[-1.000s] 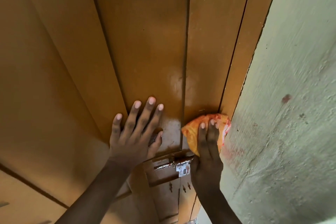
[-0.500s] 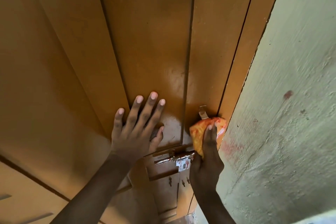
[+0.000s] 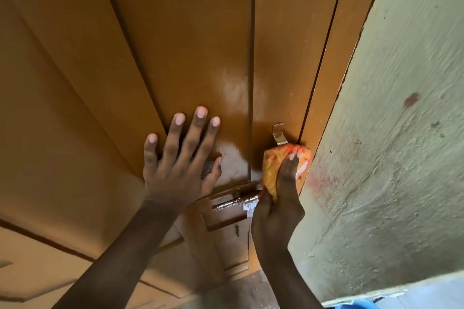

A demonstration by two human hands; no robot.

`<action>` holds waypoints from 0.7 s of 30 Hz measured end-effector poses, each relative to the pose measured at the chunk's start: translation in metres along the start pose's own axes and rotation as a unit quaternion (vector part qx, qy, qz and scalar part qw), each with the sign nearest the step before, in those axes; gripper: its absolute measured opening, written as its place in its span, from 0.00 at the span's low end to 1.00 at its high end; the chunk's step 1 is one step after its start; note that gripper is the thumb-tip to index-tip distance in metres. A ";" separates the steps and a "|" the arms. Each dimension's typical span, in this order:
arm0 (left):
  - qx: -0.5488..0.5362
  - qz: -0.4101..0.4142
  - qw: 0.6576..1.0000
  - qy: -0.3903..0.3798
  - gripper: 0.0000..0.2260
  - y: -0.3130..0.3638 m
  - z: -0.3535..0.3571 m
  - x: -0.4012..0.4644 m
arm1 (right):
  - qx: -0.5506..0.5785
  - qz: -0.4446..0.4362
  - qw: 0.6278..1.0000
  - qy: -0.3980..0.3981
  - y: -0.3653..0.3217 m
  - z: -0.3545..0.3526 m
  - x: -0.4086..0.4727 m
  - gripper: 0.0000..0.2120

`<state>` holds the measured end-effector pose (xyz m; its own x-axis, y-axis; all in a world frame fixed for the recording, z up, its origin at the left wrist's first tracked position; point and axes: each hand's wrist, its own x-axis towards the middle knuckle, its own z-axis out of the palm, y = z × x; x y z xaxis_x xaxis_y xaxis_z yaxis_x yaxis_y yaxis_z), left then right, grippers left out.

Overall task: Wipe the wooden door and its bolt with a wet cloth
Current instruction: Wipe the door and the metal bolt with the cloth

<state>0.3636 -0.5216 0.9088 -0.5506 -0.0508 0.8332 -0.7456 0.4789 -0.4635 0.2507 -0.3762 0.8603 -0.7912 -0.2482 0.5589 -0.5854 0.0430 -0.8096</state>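
A brown-orange wooden door (image 3: 190, 40) with raised panels fills the view. My left hand (image 3: 179, 160) lies flat on the door, fingers spread. To its right, my right hand (image 3: 278, 206) presses an orange patterned cloth (image 3: 275, 165) against the door's right stile beside the frame. Just above the cloth a small metal bracket (image 3: 279, 134) sticks out. A metal sliding bolt (image 3: 237, 202) runs across the door below the cloth, its right end hidden behind my right hand. Glossy wet patches show on the panel between my hands.
A rough pale green plastered wall (image 3: 391, 133) stands right of the door frame (image 3: 334, 63), with reddish smudges on it. A scrap of white paper (image 3: 248, 208) hangs by the bolt. Lower door panels (image 3: 233, 251) continue below.
My right hand has slid the cloth down the stile, uncovering the small metal bracket above it. My left hand has stayed flat on the door.
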 end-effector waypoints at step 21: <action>0.013 -0.010 1.000 0.004 0.37 0.002 0.001 -0.003 | 0.278 0.419 0.861 0.073 -0.034 -0.025 0.035 0.16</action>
<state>0.3630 -0.5214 0.9050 -0.5332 -0.0526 0.8444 -0.7652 0.4556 -0.4548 0.2390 -0.3620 0.9121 -0.9326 -0.2288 -0.2793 0.3444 -0.3322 -0.8781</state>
